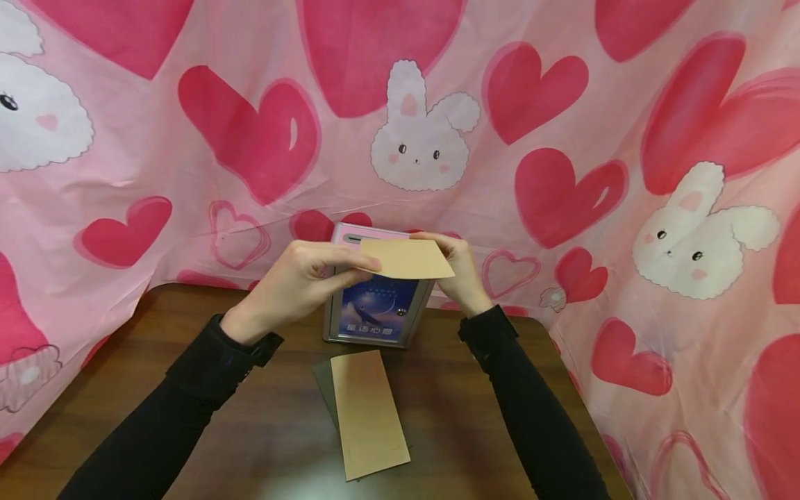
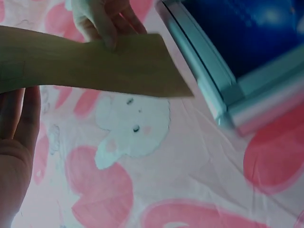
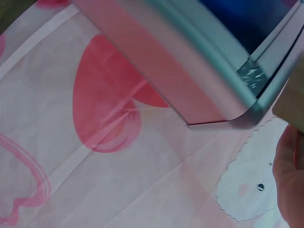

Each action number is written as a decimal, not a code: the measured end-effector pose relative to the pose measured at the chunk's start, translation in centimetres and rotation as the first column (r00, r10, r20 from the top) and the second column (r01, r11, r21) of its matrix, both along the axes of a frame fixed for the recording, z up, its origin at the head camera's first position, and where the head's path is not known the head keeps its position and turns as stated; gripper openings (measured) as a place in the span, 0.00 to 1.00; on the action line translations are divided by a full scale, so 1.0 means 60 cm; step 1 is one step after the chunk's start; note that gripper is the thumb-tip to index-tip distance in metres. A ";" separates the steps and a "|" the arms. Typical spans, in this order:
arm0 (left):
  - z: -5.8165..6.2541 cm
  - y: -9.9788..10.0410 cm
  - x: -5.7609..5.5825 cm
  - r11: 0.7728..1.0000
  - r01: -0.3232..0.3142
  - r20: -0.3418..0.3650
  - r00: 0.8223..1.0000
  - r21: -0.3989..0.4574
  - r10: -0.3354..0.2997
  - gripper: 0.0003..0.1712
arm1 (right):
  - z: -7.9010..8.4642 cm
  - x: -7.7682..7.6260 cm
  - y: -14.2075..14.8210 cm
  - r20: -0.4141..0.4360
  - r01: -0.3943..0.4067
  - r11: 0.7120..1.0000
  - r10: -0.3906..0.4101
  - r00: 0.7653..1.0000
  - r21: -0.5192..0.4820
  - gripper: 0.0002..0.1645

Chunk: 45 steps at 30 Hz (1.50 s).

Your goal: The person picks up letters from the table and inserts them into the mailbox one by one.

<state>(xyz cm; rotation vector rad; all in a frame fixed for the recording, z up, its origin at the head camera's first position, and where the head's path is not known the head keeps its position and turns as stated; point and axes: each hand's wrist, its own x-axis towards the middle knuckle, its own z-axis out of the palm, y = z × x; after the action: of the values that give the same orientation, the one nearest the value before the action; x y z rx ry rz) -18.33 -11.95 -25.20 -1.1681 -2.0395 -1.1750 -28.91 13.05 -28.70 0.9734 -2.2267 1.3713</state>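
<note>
My left hand pinches the left end of a tan kraft-paper envelope, thumb below and fingers on top. At the envelope's right side, my right hand holds its far edge; most of those fingers are hidden behind the paper. The envelope is level, in front of the upper part of a box with a silver frame, a pink top and a blue front panel. A dark slot shows in the box top, partly covered by the envelope. In the left wrist view the envelope bends slightly between both hands.
Another tan envelope lies on the brown wooden table, over a grey flat piece. The box stands upright near the back edge. A pink cloth with hearts and rabbits hangs behind and on both sides.
</note>
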 end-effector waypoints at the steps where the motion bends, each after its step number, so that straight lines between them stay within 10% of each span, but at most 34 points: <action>1: 0.005 -0.003 -0.007 1.000 -0.027 -0.001 1.000 -0.001 0.027 0.16 | 0.003 -0.005 0.001 0.005 0.030 0.999 -0.030 1.000 0.026 0.17; 8: 0.018 -0.012 -0.058 0.978 -0.176 -0.007 0.984 0.110 0.177 0.16 | 0.006 -0.029 -0.001 0.026 0.140 0.976 -0.147 0.989 0.169 0.14; 16: 0.015 0.012 -0.104 0.955 -0.238 -0.063 0.966 0.177 0.252 0.14 | 0.018 -0.021 -0.009 -0.161 0.136 0.990 -0.141 0.977 -0.042 0.13; 26: -0.033 0.022 -0.138 0.963 -0.243 -0.079 0.964 0.114 0.253 0.16 | 0.044 0.016 -0.009 -0.590 0.169 0.983 -0.182 0.786 -0.078 0.09; 35: -0.090 0.029 -0.166 0.921 -0.390 -0.301 0.878 -0.002 0.371 0.16 | -0.023 -0.012 -0.007 -0.525 0.288 0.958 -0.249 0.814 -0.006 0.07; 45: -0.116 0.021 -0.175 0.806 -0.580 -0.312 0.793 -0.121 0.524 0.12 | -0.042 -0.026 -0.023 -0.491 0.363 0.925 -0.267 0.829 0.109 0.09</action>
<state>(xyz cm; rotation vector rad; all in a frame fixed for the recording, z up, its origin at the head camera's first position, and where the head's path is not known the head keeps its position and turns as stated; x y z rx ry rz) -28.82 -10.68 -32.13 -0.6729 -2.1159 -0.4915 -30.45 11.70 -31.21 0.8358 -2.0484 0.6837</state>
